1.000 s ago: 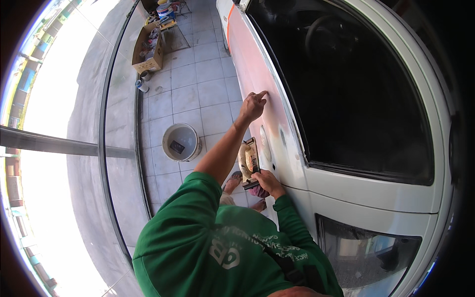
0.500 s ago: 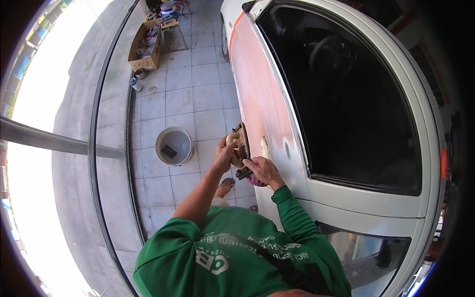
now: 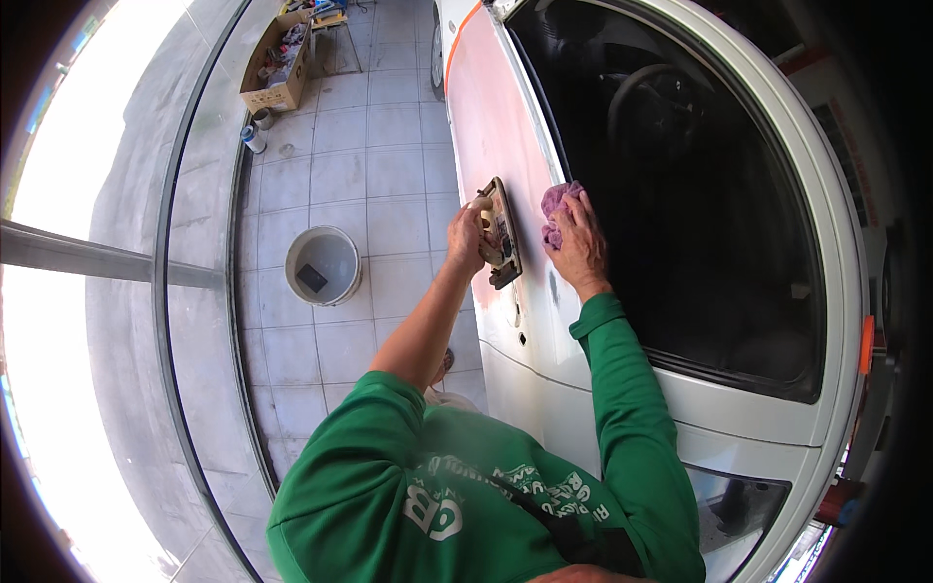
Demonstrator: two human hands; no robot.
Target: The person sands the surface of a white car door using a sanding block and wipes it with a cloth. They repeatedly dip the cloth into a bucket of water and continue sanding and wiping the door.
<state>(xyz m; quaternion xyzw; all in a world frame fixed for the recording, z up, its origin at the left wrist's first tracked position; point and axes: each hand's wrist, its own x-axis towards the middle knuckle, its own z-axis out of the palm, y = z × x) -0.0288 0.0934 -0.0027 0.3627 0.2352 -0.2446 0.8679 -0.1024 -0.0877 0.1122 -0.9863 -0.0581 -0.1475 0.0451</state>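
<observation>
My left hand (image 3: 467, 237) grips a worn, pale-handled sanding block (image 3: 501, 228) held upright against the pink-patched door (image 3: 491, 117) of a white car. To its right, my right hand (image 3: 578, 251) holds a crumpled purple cloth (image 3: 559, 199) at the top edge of the door, by the dark side window (image 3: 709, 223). Below the block, the door shows a pale handle area (image 3: 517, 306) with a small dark hole. Whether the block and cloth are pressed onto the surfaces I cannot tell exactly.
A white bucket (image 3: 323, 233) of water with a dark rectangle inside stands on the tiled floor (image 3: 340, 155) left of me. Further forward are a cardboard box (image 3: 272, 92) of odds and ends, cans (image 3: 254, 138) and a small stand. A glass panel's frame (image 3: 171, 340) runs along the left.
My right hand moved from the block up to the window edge with the cloth. My left hand left the door's surface, took hold of the block and moved it higher on the door.
</observation>
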